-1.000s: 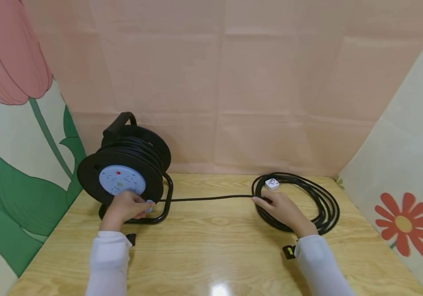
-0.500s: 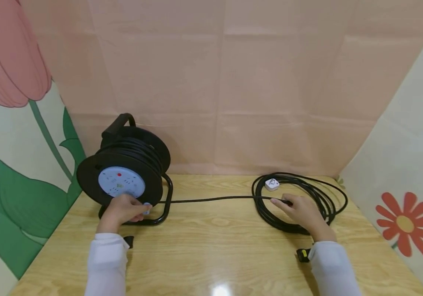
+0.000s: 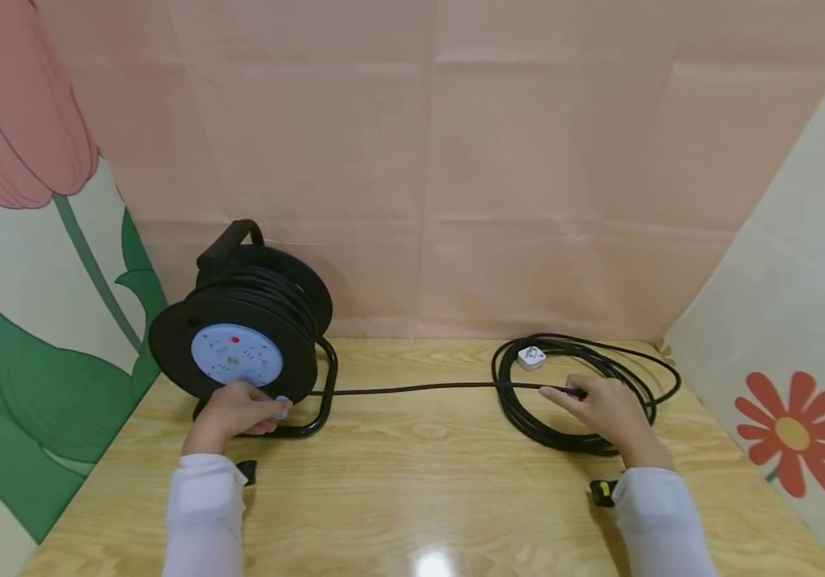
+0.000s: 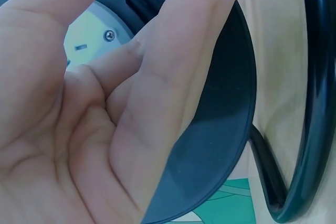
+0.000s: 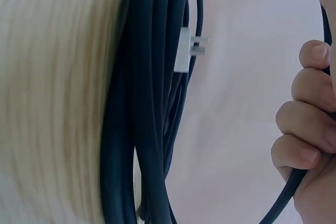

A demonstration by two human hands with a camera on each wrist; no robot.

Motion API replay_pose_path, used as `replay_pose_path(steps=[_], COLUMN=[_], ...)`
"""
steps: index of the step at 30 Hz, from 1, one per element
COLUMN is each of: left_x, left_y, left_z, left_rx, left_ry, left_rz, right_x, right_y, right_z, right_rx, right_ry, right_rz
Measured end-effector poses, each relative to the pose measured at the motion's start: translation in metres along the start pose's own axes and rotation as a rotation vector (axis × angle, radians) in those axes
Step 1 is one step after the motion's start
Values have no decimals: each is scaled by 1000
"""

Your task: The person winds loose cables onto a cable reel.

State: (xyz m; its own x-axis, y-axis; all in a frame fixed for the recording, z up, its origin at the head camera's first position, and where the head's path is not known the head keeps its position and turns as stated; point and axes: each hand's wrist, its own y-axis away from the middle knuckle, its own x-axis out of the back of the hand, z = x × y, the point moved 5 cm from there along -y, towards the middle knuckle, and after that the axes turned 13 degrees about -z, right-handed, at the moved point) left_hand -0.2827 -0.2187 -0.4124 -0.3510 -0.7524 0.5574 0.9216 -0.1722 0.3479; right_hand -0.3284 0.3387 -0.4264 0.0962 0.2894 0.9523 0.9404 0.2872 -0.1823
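Cable reel (image 3: 253, 312), black and wound with black cord, stands at the back left of the wooden table (image 3: 412, 497), its carrying handle (image 3: 228, 244) at the top and its tubular frame (image 3: 327, 393) resting on the tabletop; a pale blue socket panel (image 3: 237, 353) with a red button (image 3: 235, 340) fills the centre of the front disc. Left hand (image 3: 235, 413) is at the lower front of the reel, thumb and fingers together on a small pale blue knob (image 3: 281, 407); the left wrist view shows only part of that knob, at its upper edge.

Black cable (image 3: 412, 389) runs from the reel past the frame, low across the table, to the right hand (image 3: 607, 413); that hand has its fingers curled round the cable, with the cord coming out below them in the right wrist view. Loose coil (image 3: 549, 437) of the same black cord lies on the table under and around the right hand; a white plug (image 3: 531, 357) sits at the coil's back left part, its pins pointing up from the table.
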Motion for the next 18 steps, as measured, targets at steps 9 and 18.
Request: replay_pose_path(steps=[9, 18], left_x=[4, 7], left_y=[-1, 0], left_z=[-8, -18], left_rx=[6, 5], left_ry=[0, 5], left_rz=[-4, 10], right_x=[2, 2], right_y=[2, 5], right_z=[5, 2], right_rx=[-29, -27], right_ry=[21, 25], right_rz=[-10, -4])
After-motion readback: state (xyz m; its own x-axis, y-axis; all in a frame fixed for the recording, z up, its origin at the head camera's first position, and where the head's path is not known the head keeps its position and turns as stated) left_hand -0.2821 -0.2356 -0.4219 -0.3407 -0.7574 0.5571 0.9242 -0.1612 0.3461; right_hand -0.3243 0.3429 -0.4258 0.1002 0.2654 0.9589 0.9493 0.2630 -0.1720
